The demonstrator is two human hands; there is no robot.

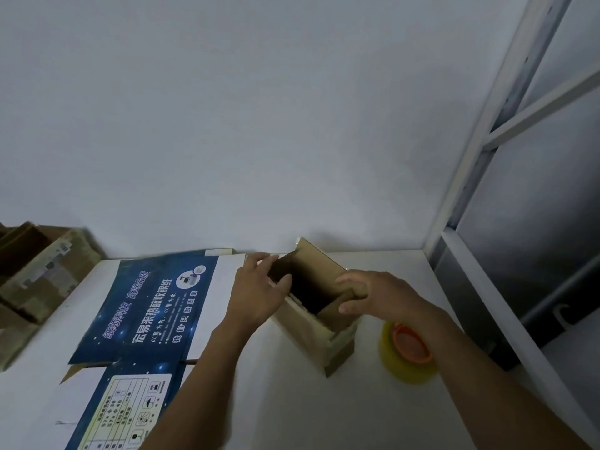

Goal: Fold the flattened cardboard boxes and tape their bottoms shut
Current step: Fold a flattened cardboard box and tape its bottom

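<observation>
Near the back edge of the white desk (259,401): small brown cardboard box (311,336), upright, open. The left hand (259,287) pinches its left flap; the right hand (373,295) grips its right flap. A yellow tape roll (406,352) sits just right of it, a flattened blue-and-white printed carton (146,303) left.

Pretty dim shot, everything has a cold blue-grey cast. No light source in view, so the wall (259,108) is lit flat, with soft shadow along its bottom edge. The inside of the small box (305,336), between the fingers (259,258) of the left hand (256,293) and the right hand (373,295), goes near black. Left of the fingers the printed carton (143,303) looks smeary. To their right the shelf frame (479,141) leans from lens distortion, and the tape roll (402,368) is soft.
</observation>
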